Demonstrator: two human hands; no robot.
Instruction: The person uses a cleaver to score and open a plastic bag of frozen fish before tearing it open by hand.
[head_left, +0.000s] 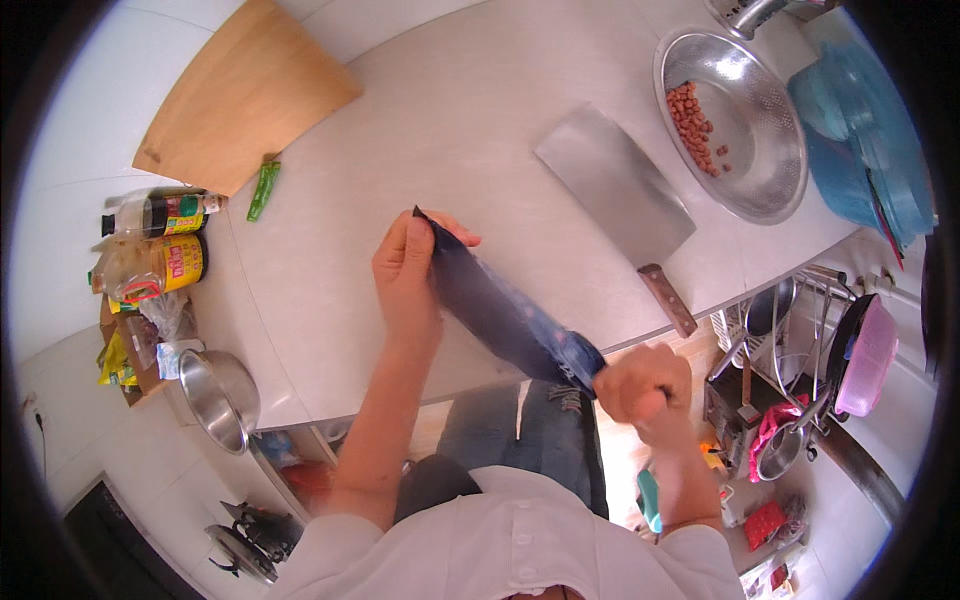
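A long dark blue piece of cloth or thin plastic (510, 311) is stretched at a slant between my hands, above the counter's front part. Its pointed upper end is pinched by my left hand (411, 255), thumb on top. My right hand (646, 386) is closed in a fist around the lower end, just past the counter's front edge. Motion blurs the middle, so I cannot tell exactly what it is. To the right, a cleaver (619, 187) lies flat, its wooden handle pointing toward the front edge.
A perforated steel colander (765, 142) holds reddish nuts or beans (690, 127), beside blue plastic basins (855, 142). At left are a wooden board (247, 97), green pepper (264, 191), bottles (176, 262) and steel bowl (217, 397). A rack of pans (795, 360) stands low right.
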